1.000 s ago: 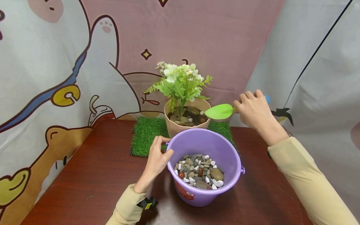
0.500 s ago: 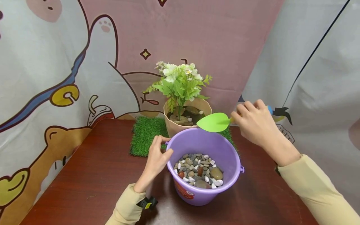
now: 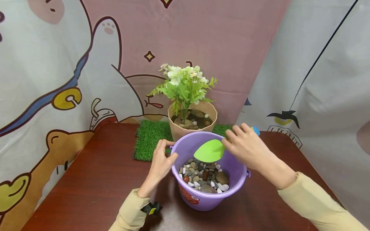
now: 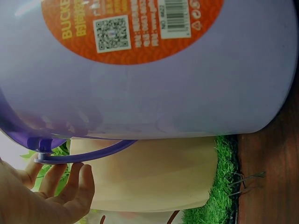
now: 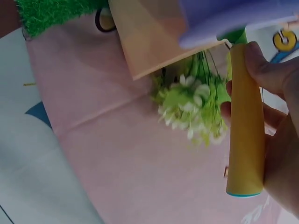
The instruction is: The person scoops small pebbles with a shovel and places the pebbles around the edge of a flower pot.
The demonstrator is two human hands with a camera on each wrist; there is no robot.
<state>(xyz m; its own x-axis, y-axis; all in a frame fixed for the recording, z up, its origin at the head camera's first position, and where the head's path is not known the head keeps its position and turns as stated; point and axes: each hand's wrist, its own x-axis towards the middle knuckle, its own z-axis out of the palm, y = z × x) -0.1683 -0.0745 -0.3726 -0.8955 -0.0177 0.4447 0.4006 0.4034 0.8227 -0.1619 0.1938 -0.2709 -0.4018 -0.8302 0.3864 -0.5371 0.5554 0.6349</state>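
Observation:
A purple bucket (image 3: 202,200) with pebbles (image 3: 199,175) inside stands on the table. My left hand (image 3: 160,163) holds the bucket by its left rim, beside the handle joint; in the left wrist view, fingers (image 4: 84,186) lie against the purple handle (image 4: 93,154). My right hand (image 3: 248,146) grips a toy trowel by its yellow handle (image 5: 246,130). The trowel's green blade (image 3: 210,150) hangs inside the bucket's mouth, above the pebbles, and looks bare. In the right wrist view the blade is mostly hidden behind the bucket's wall.
Behind the bucket a beige flowerpot (image 3: 192,128) holds a flowering plant (image 3: 185,86) and some stones. It stands on a green turf mat (image 3: 151,141). The brown table (image 3: 101,179) ends at a printed curtain (image 3: 219,48) at the back.
My right hand has brought the trowel from beside the flowerpot leftward, down and nearer, into the bucket's mouth. My left hand and the bucket stay put.

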